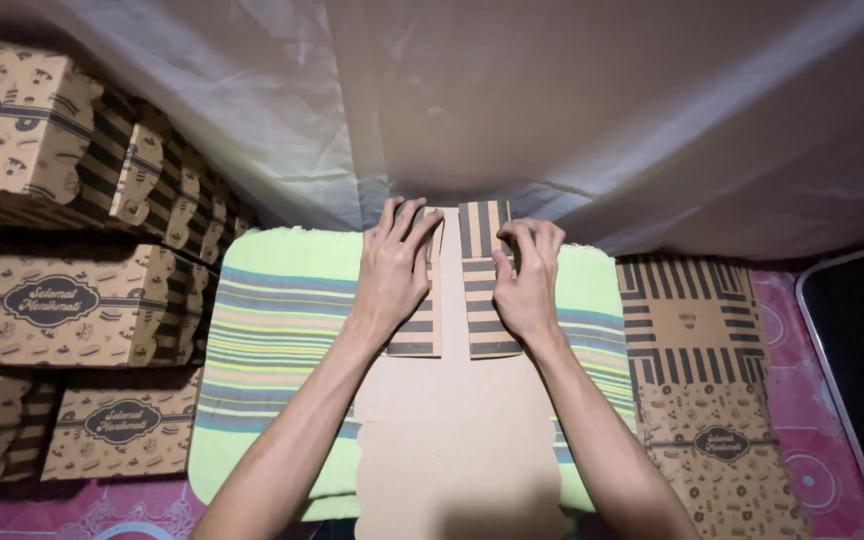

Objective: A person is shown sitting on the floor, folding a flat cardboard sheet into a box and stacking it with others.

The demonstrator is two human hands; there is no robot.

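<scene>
Brown cardboard box blank, flat and unfolded, lies plain side up on a green cushion with coloured stripes, its long axis running away from the viewer between the two forearms. At its far end two flaps with dark and tan stripes are folded over onto the blank: left striped flap and right striped flap, side by side with a narrow gap between them. Left hand lies palm down on the left striped flap, fingers extended and slightly spread, pressing it flat; nothing is enclosed in the hand. Right hand rests on the right striped flap with fingers curled, fingertips bearing on the flap's outer edge near its far end; whether they pinch the edge or only press on it cannot be told. The hands are near each other, not touching. To the right of the cushion, touching its edge, lies a stack of flat printed cardboard blanks with striped borders on a pink patterned floor mat. To the left stand assembled brown printed cardboard boxes in stacked rows. A pale translucent plastic sheet hangs behind the work area, its lower hem just beyond the flaps
</scene>
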